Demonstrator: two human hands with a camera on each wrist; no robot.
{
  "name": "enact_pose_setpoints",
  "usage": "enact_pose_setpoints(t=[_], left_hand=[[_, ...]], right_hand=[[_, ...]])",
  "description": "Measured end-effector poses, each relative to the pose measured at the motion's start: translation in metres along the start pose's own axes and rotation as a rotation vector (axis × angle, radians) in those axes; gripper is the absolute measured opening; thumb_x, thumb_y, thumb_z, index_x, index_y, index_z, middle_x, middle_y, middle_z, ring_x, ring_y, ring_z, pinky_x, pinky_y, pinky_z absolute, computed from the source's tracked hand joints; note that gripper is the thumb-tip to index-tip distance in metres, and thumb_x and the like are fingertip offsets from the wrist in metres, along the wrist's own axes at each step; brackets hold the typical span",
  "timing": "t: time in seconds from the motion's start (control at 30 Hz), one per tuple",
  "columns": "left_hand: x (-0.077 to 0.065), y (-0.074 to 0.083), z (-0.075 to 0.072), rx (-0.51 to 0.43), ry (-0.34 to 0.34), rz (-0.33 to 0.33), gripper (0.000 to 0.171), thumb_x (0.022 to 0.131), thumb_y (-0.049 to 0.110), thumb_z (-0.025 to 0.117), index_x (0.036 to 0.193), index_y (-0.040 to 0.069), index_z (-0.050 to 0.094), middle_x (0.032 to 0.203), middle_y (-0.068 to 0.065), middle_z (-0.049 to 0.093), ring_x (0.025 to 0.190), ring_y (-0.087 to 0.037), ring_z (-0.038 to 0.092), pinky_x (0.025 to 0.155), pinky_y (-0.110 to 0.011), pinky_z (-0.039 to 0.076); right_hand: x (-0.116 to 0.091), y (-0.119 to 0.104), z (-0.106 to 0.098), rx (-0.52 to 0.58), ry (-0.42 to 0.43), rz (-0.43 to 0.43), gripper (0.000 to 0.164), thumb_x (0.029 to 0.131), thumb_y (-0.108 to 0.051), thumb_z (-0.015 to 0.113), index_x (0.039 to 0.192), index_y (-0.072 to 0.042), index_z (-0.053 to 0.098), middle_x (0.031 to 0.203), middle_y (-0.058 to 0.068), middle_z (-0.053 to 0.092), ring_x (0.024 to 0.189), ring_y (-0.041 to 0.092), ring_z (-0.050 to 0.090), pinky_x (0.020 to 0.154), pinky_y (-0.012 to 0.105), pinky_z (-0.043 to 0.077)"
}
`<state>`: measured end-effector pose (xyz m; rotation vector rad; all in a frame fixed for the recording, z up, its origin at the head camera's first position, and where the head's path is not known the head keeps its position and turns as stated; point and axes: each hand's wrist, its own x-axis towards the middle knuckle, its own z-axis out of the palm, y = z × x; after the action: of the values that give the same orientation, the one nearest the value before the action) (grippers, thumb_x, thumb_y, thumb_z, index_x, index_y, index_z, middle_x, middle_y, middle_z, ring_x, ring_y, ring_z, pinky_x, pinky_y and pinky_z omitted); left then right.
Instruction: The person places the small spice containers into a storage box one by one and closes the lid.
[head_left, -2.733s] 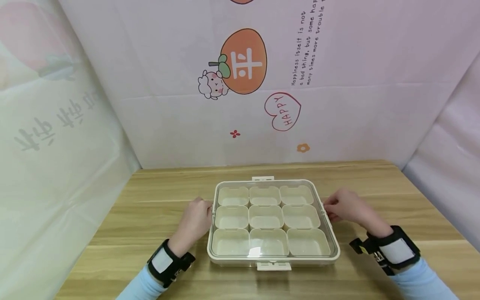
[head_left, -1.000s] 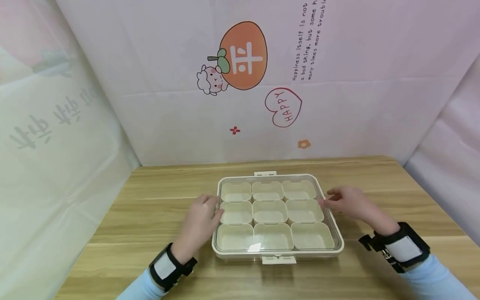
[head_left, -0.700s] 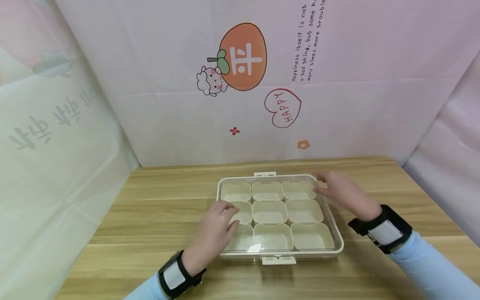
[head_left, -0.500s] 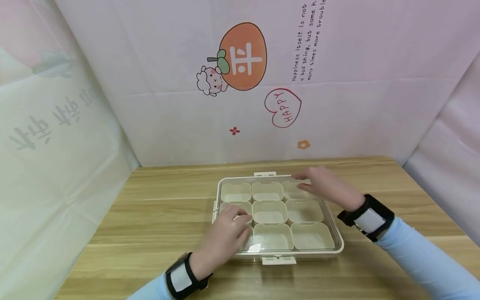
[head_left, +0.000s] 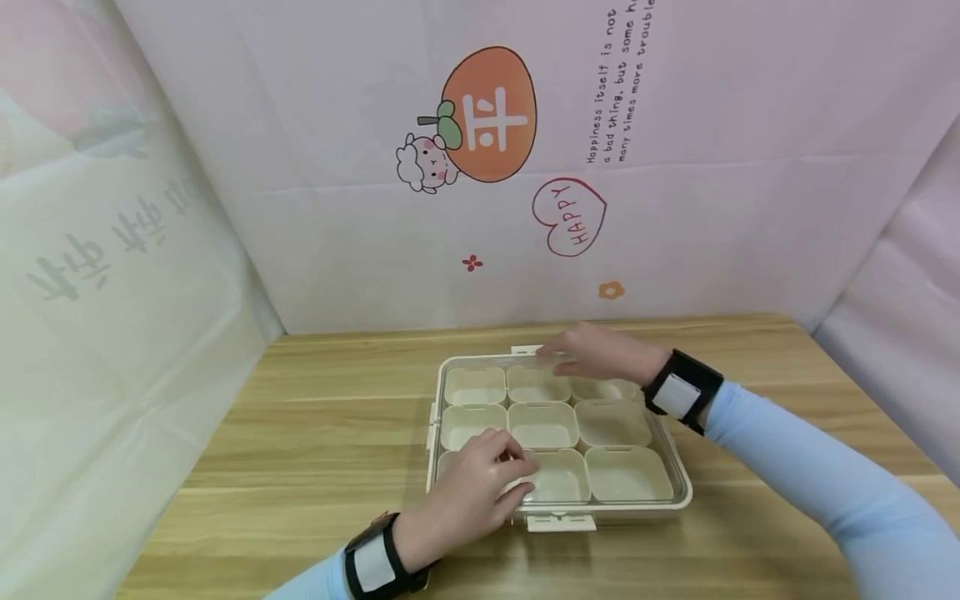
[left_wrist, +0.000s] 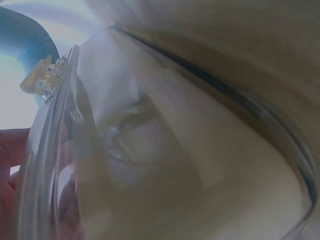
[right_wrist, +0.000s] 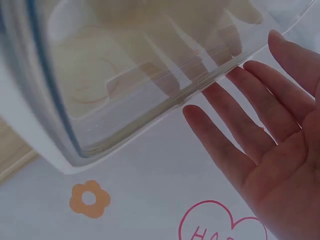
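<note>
A clear-lidded storage box [head_left: 637, 507] with a cream rim lies on the table, several small cream cups [head_left: 543, 427] showing through its lid. Low over the front left of the lid is my left hand [head_left: 472, 492], fingers loosely bent and holding nothing, close to the front latch [head_left: 561, 523]. My right hand [head_left: 600, 353] reaches across the back edge, fingertips beside the back latch [head_left: 522, 350]. In the right wrist view its fingers [right_wrist: 220, 142] are spread and straight along the lid's edge. A side latch [head_left: 432, 423] sticks out on the left.
The wooden table [head_left: 322, 417] extends around the box. Behind it hangs a white printed cloth [head_left: 360, 250], with more cloth [head_left: 150, 333] along the left side and right side.
Both hands have left the box's left and right sides. The left hand moved toward the front edge, the right toward the back edge. The left side latch now shows, sticking outward.
</note>
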<state>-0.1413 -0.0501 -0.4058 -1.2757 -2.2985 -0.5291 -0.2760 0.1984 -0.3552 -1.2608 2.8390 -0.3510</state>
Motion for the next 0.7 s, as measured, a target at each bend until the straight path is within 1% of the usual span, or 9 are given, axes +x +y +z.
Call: enact_pose_setpoints(t=[0.07, 0.23, 0.33, 0.47, 0.53, 0.6, 0.7], left_hand=[[0.000, 0.001, 0.000, -0.002, -0.004, 0.005, 0.017, 0.080, 0.025, 0.074, 0.096, 0.018, 0.074, 0.091, 0.007, 0.057, 0.082, -0.008, 0.053, 0.069, -0.018, 0.041], [0.000, 0.003, 0.000, -0.004, -0.018, 0.023, 0.017, 0.080, 0.026, 0.074, 0.095, 0.019, 0.074, 0.091, 0.007, 0.057, 0.081, -0.008, 0.052, 0.069, -0.017, 0.039], [0.000, 0.004, 0.000, -0.015, -0.020, 0.044, 0.019, 0.081, 0.030, 0.074, 0.096, 0.019, 0.075, 0.090, 0.007, 0.056, 0.081, -0.007, 0.051, 0.070, -0.016, 0.038], [-0.001, 0.007, 0.001, -0.060, -0.023, 0.093, 0.025, 0.080, 0.035, 0.073, 0.100, 0.019, 0.075, 0.089, 0.006, 0.054, 0.081, -0.008, 0.050, 0.071, -0.016, 0.036], [-0.001, 0.009, 0.002, -0.070, -0.022, 0.113, 0.026, 0.080, 0.036, 0.074, 0.101, 0.020, 0.075, 0.089, 0.007, 0.052, 0.080, -0.007, 0.049, 0.071, -0.016, 0.035], [-0.001, 0.010, 0.003, -0.067, -0.023, 0.124, 0.027, 0.079, 0.036, 0.074, 0.102, 0.022, 0.075, 0.088, 0.007, 0.051, 0.080, -0.006, 0.047, 0.073, -0.016, 0.035], [-0.001, 0.011, 0.004, -0.067, -0.026, 0.120, 0.026, 0.079, 0.035, 0.075, 0.102, 0.023, 0.075, 0.087, 0.008, 0.049, 0.080, -0.005, 0.046, 0.074, -0.016, 0.036]], right_hand=[[0.005, 0.002, 0.000, 0.018, -0.015, 0.025, 0.033, 0.085, -0.016, 0.069, 0.116, -0.004, 0.067, 0.110, 0.011, 0.070, 0.099, 0.025, 0.067, 0.085, 0.039, 0.054], [0.012, 0.006, -0.001, 0.074, -0.046, 0.064, 0.031, 0.086, -0.014, 0.068, 0.115, -0.005, 0.068, 0.111, 0.010, 0.070, 0.097, 0.026, 0.067, 0.084, 0.038, 0.054], [0.015, 0.009, 0.000, 0.103, -0.047, 0.055, 0.030, 0.086, -0.013, 0.068, 0.115, -0.005, 0.068, 0.112, 0.010, 0.069, 0.096, 0.026, 0.067, 0.083, 0.037, 0.055], [0.020, 0.013, 0.003, 0.158, -0.029, 0.031, 0.027, 0.086, -0.007, 0.067, 0.112, -0.001, 0.068, 0.109, 0.014, 0.069, 0.092, 0.028, 0.069, 0.080, 0.036, 0.056], [0.023, 0.015, 0.003, 0.169, -0.027, 0.017, 0.026, 0.086, -0.005, 0.065, 0.111, 0.001, 0.068, 0.108, 0.016, 0.069, 0.092, 0.028, 0.069, 0.080, 0.037, 0.056], [0.026, 0.017, 0.003, 0.170, -0.037, 0.013, 0.026, 0.086, -0.004, 0.064, 0.111, 0.002, 0.068, 0.108, 0.017, 0.069, 0.094, 0.028, 0.069, 0.081, 0.038, 0.056], [0.029, 0.021, 0.003, 0.128, -0.067, 0.002, 0.025, 0.087, -0.006, 0.063, 0.110, 0.001, 0.069, 0.105, 0.014, 0.071, 0.096, 0.026, 0.068, 0.082, 0.037, 0.055]])
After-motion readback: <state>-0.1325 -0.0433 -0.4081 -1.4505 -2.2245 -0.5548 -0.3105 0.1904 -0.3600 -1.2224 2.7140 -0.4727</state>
